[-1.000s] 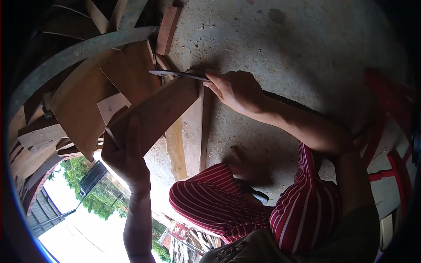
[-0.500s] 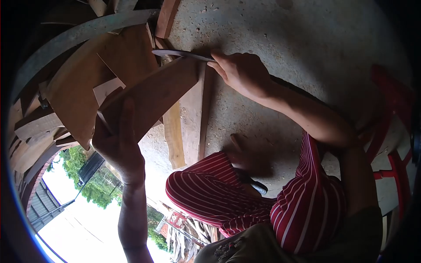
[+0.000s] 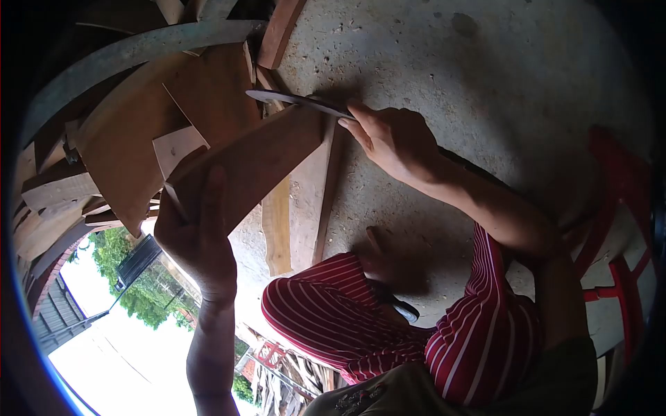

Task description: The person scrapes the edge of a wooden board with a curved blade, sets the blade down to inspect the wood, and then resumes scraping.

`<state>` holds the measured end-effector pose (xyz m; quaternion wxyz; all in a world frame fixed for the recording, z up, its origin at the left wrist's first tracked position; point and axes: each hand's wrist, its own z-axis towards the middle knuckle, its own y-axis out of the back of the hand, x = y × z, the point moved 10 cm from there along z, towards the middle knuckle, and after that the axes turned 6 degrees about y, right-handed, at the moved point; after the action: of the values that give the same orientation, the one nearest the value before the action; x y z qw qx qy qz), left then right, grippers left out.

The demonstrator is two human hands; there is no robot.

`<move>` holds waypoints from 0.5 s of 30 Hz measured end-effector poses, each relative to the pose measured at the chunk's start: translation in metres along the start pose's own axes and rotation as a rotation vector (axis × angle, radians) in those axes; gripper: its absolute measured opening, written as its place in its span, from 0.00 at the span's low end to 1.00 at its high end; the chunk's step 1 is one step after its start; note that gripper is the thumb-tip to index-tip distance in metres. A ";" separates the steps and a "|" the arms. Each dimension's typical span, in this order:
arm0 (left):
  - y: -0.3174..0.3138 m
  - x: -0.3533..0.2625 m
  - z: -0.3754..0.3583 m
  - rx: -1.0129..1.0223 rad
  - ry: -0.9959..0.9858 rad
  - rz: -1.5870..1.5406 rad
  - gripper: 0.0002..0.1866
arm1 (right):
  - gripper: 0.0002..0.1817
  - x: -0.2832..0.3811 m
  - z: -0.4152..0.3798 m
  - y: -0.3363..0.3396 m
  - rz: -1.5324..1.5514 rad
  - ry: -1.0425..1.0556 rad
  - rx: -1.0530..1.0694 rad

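My left hand (image 3: 198,239) is wrapped round the near end of a thick brown wooden board (image 3: 270,156), its thumb lying along the board's face. The board slants up to the right. At its far upper corner lies a long, thin, slightly curved dark blade (image 3: 295,99), which looks like a large knife. My right hand (image 3: 399,142) is closed round one end of that blade, and its handle is hidden in the fist. The blade crosses the board's top edge and seems to touch it.
Planks and offcuts (image 3: 62,191) are piled at the left, beside a wide brown panel (image 3: 139,111) and a curved grey bar (image 3: 139,52). Pale boards (image 3: 302,201) stand behind the held board. Wood chips dot the concrete floor (image 3: 485,90). A red metal frame (image 3: 617,208) stands at the right.
Both hands, the board and the blade appear slightly lower and further right, as does the background, so the view has shifted. The blade remains across the board's upper corner.
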<state>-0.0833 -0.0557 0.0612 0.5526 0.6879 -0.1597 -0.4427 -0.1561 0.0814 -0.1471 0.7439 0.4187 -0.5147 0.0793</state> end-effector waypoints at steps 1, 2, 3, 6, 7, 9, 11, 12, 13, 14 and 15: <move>0.000 0.006 -0.001 0.010 0.055 -0.053 0.17 | 0.13 0.010 -0.005 0.006 0.015 0.006 -0.009; 0.000 0.010 -0.001 0.035 0.104 -0.037 0.17 | 0.13 0.003 -0.010 -0.006 0.008 -0.006 0.000; 0.000 0.011 -0.003 0.035 0.108 -0.043 0.17 | 0.13 -0.012 -0.005 -0.015 -0.020 0.000 -0.012; 0.003 0.005 0.002 0.012 0.007 -0.010 0.17 | 0.12 -0.032 0.000 -0.026 -0.051 0.004 -0.025; 0.002 0.002 0.004 0.001 -0.001 -0.013 0.17 | 0.12 -0.024 0.000 -0.022 -0.048 -0.005 -0.014; 0.001 0.005 0.001 -0.034 0.046 -0.137 0.16 | 0.12 -0.013 0.001 -0.010 -0.028 -0.007 -0.009; 0.001 0.009 -0.004 0.008 0.100 -0.111 0.16 | 0.13 0.003 -0.007 0.000 0.018 0.005 -0.031; 0.001 0.011 -0.005 0.043 0.104 -0.032 0.16 | 0.12 -0.010 -0.006 -0.013 0.004 -0.014 0.013; 0.000 0.006 -0.002 0.055 0.082 0.028 0.16 | 0.13 -0.034 -0.006 -0.033 -0.036 0.003 0.005; -0.002 0.004 -0.001 0.052 0.053 -0.067 0.16 | 0.14 -0.040 -0.010 -0.044 -0.083 -0.014 0.033; 0.001 0.006 0.000 0.014 0.048 -0.050 0.16 | 0.15 -0.043 -0.008 -0.048 -0.131 -0.026 0.047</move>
<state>-0.0796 -0.0599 0.0594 0.5402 0.7059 -0.1324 -0.4386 -0.1439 0.0694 -0.2099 0.7308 0.4696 -0.4940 0.0371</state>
